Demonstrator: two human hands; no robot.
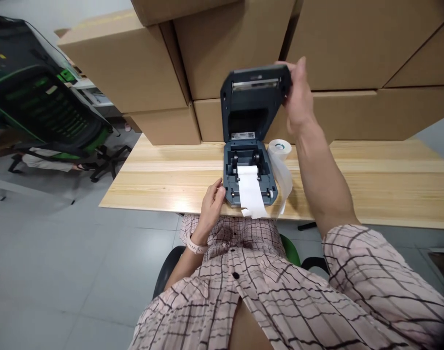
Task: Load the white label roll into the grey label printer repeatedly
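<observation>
A dark grey label printer (229,167) stands on the wooden table with its lid (258,92) raised. My right hand (299,97) grips the lid at its upper right edge, with some of the fingers hidden behind it. By the printer's front left corner, my left hand (212,201) rests against the body, fingers stretched out and holding nothing. A small white label roll (247,170) sits inside the printer. Its strip (251,194) runs forward over the front edge and ends in a torn, curled tip.
Right of the printer stands another label roll (279,147) with a long loose backing strip (284,180). Stacked cardboard boxes (222,53) line the back of the wooden table (167,175). At far left are an office chair (43,107) and part of another person.
</observation>
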